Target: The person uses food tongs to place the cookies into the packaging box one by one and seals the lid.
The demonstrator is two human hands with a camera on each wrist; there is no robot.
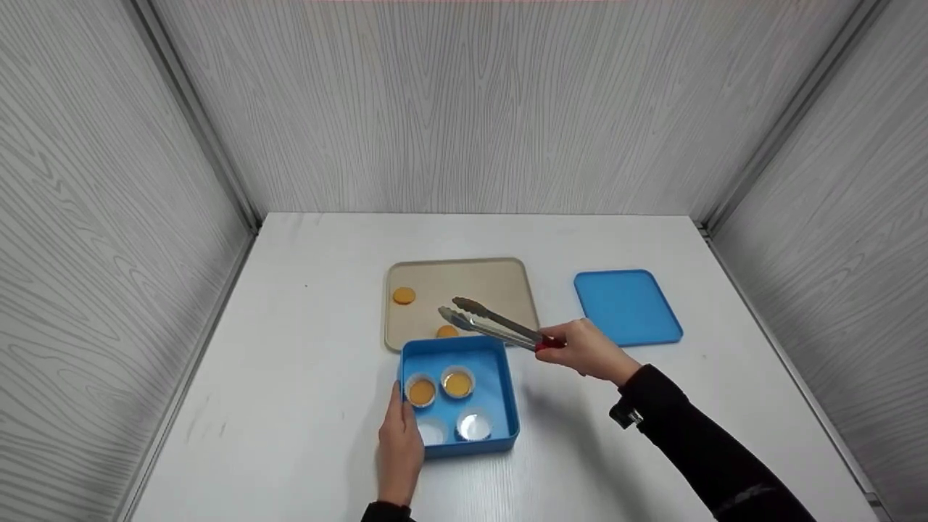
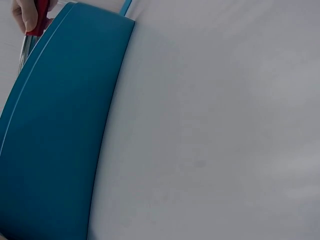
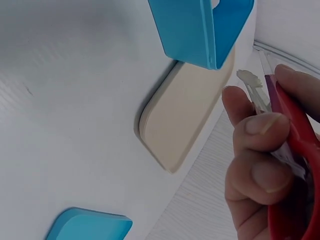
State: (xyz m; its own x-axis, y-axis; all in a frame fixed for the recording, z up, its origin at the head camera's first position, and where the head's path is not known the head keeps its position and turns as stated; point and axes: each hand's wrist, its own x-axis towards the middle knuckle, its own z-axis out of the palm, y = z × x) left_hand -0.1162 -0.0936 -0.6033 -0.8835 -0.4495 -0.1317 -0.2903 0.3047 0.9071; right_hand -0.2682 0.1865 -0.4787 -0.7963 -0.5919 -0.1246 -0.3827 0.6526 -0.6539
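Blue box (image 1: 493, 370) with 4 cups (image 1: 475, 426), and tongs (image 1: 507, 330)
The left hand (image 1: 401, 446) grips the left side of the box, near the beige tray (image 1: 471, 279); the right hand (image 1: 587, 351) curls round the red handles (image 3: 301, 122) of the tongs, whose tips stand apart; 2 cups each hold 1 orange disc (image 1: 421, 392), 2 more discs lie on the beige tray, and a flat blue tray (image 1: 627, 308) lies to the right

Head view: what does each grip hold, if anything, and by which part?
The right grip holds metal tongs by the red handles; the left grip touches the blue box's left wall; whether it holds is unclear.
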